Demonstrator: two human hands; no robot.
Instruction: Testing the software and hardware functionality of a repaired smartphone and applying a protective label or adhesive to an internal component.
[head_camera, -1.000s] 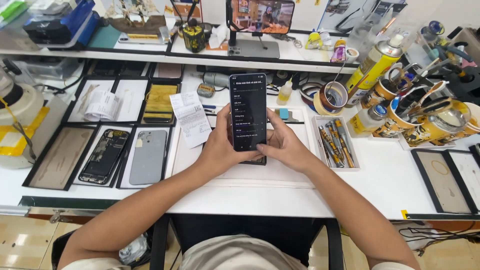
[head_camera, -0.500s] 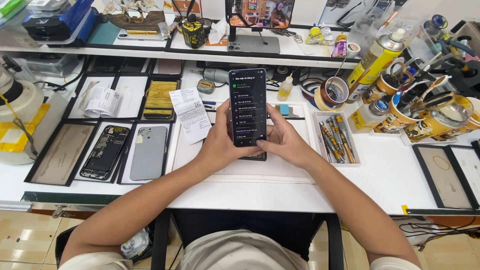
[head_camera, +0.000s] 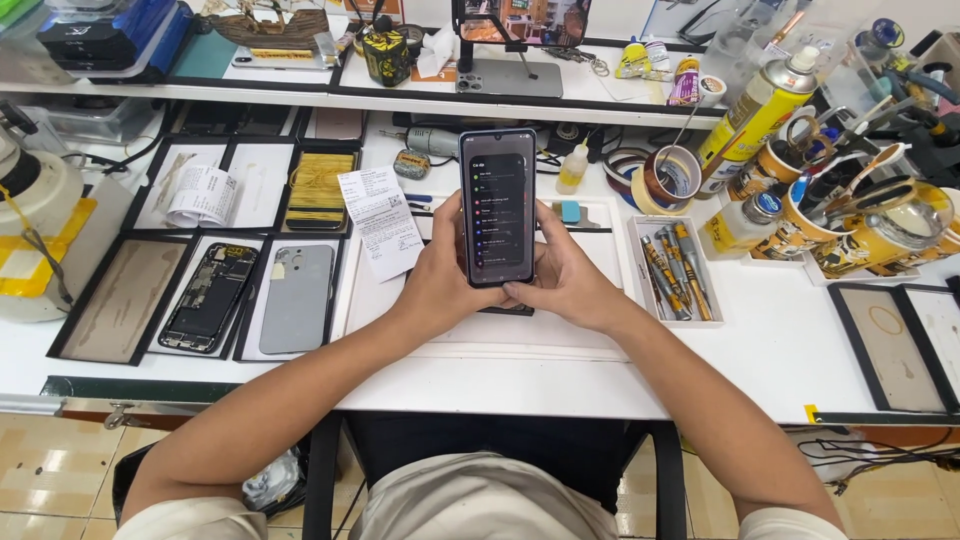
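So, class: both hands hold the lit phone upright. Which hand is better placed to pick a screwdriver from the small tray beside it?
Probably the right hand: the screwdriver tray lies on its side of the phone, while the left hand would need to cross over.

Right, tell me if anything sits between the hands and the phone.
Nothing visible does. The left hand and right hand both grip the phone directly, holding it upright above the white mat.
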